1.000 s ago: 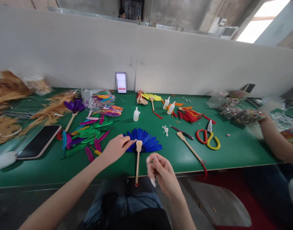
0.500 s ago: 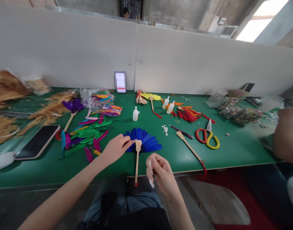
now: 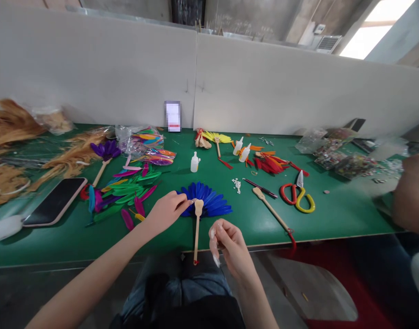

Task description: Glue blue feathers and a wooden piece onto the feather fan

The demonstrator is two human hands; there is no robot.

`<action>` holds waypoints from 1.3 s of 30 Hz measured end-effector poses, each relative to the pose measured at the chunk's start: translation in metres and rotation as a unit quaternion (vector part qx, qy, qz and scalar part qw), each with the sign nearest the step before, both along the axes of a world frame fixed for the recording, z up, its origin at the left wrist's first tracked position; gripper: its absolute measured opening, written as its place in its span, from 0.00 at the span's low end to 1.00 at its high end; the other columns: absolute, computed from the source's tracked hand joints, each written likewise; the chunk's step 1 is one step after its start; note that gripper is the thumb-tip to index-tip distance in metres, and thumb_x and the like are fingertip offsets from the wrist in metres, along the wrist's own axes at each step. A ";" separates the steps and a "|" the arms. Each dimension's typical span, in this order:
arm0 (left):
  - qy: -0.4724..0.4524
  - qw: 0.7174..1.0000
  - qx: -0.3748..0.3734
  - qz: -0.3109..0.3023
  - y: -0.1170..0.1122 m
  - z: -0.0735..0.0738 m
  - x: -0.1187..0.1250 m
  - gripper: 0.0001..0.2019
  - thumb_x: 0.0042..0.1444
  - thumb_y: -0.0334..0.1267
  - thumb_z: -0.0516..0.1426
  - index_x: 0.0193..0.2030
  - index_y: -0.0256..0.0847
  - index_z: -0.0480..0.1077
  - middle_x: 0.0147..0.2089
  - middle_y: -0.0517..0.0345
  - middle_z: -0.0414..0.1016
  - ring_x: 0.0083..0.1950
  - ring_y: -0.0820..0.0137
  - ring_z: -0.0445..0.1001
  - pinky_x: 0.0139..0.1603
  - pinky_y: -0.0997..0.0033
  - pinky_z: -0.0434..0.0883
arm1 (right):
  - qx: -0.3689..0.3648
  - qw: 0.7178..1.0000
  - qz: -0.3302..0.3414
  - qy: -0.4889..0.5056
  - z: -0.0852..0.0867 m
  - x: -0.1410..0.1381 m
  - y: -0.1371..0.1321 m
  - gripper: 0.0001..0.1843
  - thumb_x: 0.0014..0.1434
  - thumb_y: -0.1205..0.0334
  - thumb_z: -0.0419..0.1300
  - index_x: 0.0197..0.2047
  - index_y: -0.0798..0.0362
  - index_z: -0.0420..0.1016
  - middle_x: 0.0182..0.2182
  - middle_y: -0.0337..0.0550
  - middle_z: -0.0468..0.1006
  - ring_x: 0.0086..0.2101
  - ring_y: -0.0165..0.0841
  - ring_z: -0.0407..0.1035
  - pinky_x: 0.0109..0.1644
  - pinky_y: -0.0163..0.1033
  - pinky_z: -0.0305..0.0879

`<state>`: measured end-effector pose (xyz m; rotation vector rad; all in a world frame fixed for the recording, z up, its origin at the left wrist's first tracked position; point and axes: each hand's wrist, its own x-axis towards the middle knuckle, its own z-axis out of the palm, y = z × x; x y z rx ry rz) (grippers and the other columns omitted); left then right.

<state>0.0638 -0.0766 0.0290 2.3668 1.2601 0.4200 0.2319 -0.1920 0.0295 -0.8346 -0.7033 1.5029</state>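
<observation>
A blue feather fan (image 3: 209, 201) with a wooden handle (image 3: 197, 230) lies at the front edge of the green table (image 3: 332, 214). My left hand (image 3: 166, 211) rests on the fan's left side, fingertips pinched on the feathers beside the handle's head. My right hand (image 3: 226, 244) hovers just right of the handle over the table edge, fingers curled together, and what they hold is too small to make out.
Loose green, pink and purple feathers (image 3: 127, 192) lie left of the fan, beside a phone (image 3: 55, 201). A glue bottle (image 3: 194, 163), white beads (image 3: 236, 184), a second wooden handle (image 3: 271, 210) and red-yellow scissors (image 3: 298, 198) lie behind and right. Another person's arm (image 3: 410, 192) is at far right.
My right hand has curled its fingers tighter and sunk slightly toward the table edge. The other person's arm at the right has shifted back. My left hand stays on the fan.
</observation>
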 end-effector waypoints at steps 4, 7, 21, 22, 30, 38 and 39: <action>0.003 1.000 -0.001 -0.003 0.000 0.000 0.001 0.19 0.64 0.48 0.45 0.25 0.41 0.60 0.25 0.62 0.58 0.32 0.68 0.65 0.33 0.71 0.58 | -0.002 1.000 0.005 -0.013 0.002 0.000 -0.001 0.19 0.59 0.48 0.58 0.29 0.57 0.73 0.18 0.35 0.71 0.13 0.20 0.59 0.16 0.27 0.58; 0.003 1.000 0.000 -0.005 0.001 -0.001 0.001 0.19 0.65 0.48 0.44 0.26 0.41 0.61 0.25 0.62 0.58 0.32 0.68 0.65 0.33 0.71 0.59 | -0.005 1.000 0.007 -0.021 0.000 0.001 -0.001 0.17 0.58 0.49 0.60 0.32 0.56 0.75 0.25 0.38 0.75 0.14 0.20 0.62 0.16 0.27 0.60; 0.004 1.000 -0.006 -0.007 0.000 0.001 0.003 0.19 0.64 0.48 0.45 0.26 0.41 0.61 0.26 0.61 0.59 0.33 0.68 0.66 0.34 0.71 0.59 | -0.014 1.000 -0.018 0.003 -0.005 0.001 0.001 0.15 0.56 0.52 0.64 0.28 0.57 0.74 0.21 0.36 0.75 0.13 0.19 0.61 0.15 0.25 0.59; 0.005 1.000 -0.006 -0.008 0.000 0.001 0.003 0.19 0.64 0.48 0.45 0.26 0.41 0.61 0.26 0.61 0.59 0.33 0.68 0.66 0.34 0.71 0.59 | -0.014 1.000 -0.022 0.007 -0.006 0.000 0.001 0.15 0.55 0.53 0.64 0.26 0.56 0.73 0.19 0.35 0.73 0.12 0.19 0.60 0.15 0.24 0.58; 0.010 1.000 -0.006 -0.007 0.000 0.003 0.001 0.19 0.65 0.48 0.45 0.26 0.41 0.61 0.26 0.62 0.58 0.32 0.68 0.65 0.34 0.71 0.60 | -0.007 1.000 -0.013 0.012 -0.007 0.001 0.002 0.17 0.59 0.50 0.60 0.29 0.56 0.74 0.21 0.36 0.73 0.14 0.19 0.62 0.16 0.24 0.59; 0.013 1.000 0.000 -0.003 -0.001 0.001 0.001 0.18 0.65 0.47 0.45 0.27 0.41 0.62 0.26 0.62 0.57 0.32 0.69 0.65 0.34 0.72 0.59 | -0.002 1.000 -0.015 0.004 -0.005 0.001 0.001 0.13 0.57 0.54 0.63 0.30 0.55 0.74 0.22 0.34 0.72 0.13 0.18 0.61 0.16 0.24 0.59; 0.013 1.000 0.000 -0.004 -0.001 0.000 0.000 0.18 0.65 0.47 0.45 0.27 0.41 0.61 0.26 0.62 0.57 0.32 0.69 0.65 0.34 0.72 0.59 | -0.003 1.000 -0.014 0.004 -0.005 0.001 0.001 0.13 0.58 0.54 0.62 0.30 0.55 0.74 0.23 0.35 0.73 0.14 0.18 0.61 0.15 0.24 0.59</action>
